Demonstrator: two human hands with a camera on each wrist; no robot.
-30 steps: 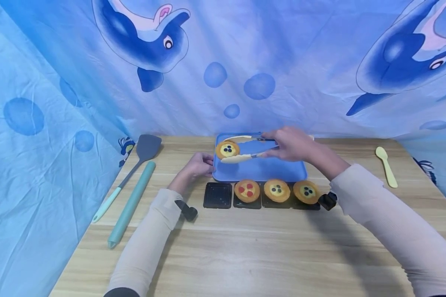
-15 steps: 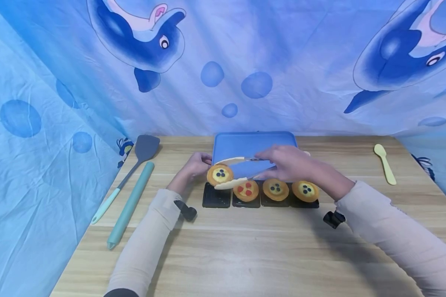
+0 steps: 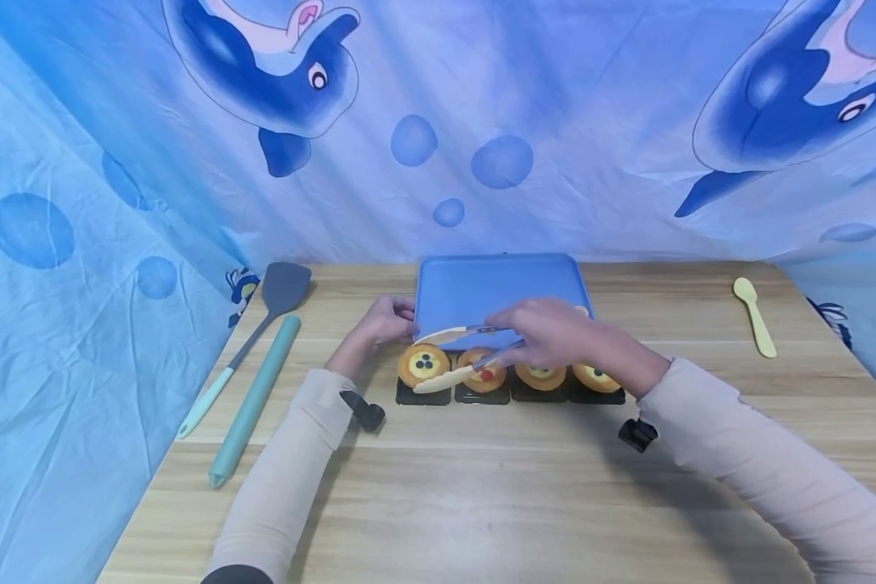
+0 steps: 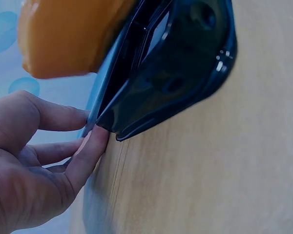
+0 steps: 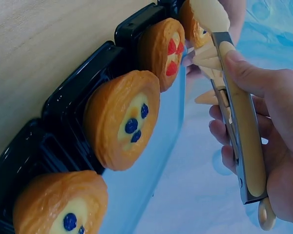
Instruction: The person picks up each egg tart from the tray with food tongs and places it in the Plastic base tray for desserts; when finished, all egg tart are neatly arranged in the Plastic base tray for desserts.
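My right hand (image 3: 543,332) grips a pair of tongs (image 5: 241,131) with cream-coloured tips. In the head view the tongs' arms lie on either side of a blueberry-topped tart (image 3: 422,365), which is over the leftmost black square box (image 3: 422,397). Whether the tips still touch that tart cannot be told. With thumb and fingers my left hand (image 4: 34,161) pinches the edge of the blue tray (image 3: 496,284) near its front left corner. To the right, a red-topped tart (image 5: 163,51) and two blueberry tarts (image 5: 124,119) sit in black boxes, partly hidden by my right hand and the tongs.
At the left lie a grey spatula (image 3: 285,288) with a mint handle and a teal rolling pin (image 3: 255,401). A pale yellow spoon (image 3: 755,316) lies at the right. A blue dolphin-print cloth (image 3: 591,122) hangs behind the wooden table (image 3: 482,495).
My right hand has brought the tart in the tongs from above the blue tray toward me and down onto the leftmost black box. The left hand has stayed at the tray's corner.
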